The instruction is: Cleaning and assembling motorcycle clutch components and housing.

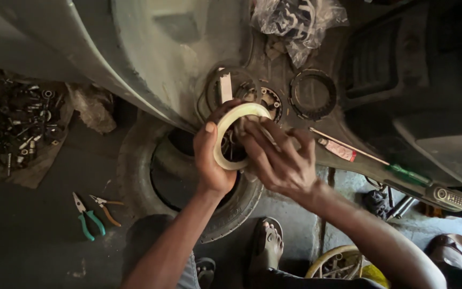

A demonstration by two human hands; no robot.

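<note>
My left hand grips a pale cream ring, like a roll of tape, by its left rim, thumb on the outer edge. My right hand lies against the ring's right side, fingers spread and reaching into its opening. Whatever those fingers touch inside the ring is hidden. Both hands hover over a worn tyre lying flat on the floor, just in front of the footboard of a grey scooter body.
On the footboard lie a dark toothed ring, round metal parts, a crumpled plastic bag, a small tube, a green-handled screwdriver and a small phone. Two pliers lie on the floor, with scrap bolts at left.
</note>
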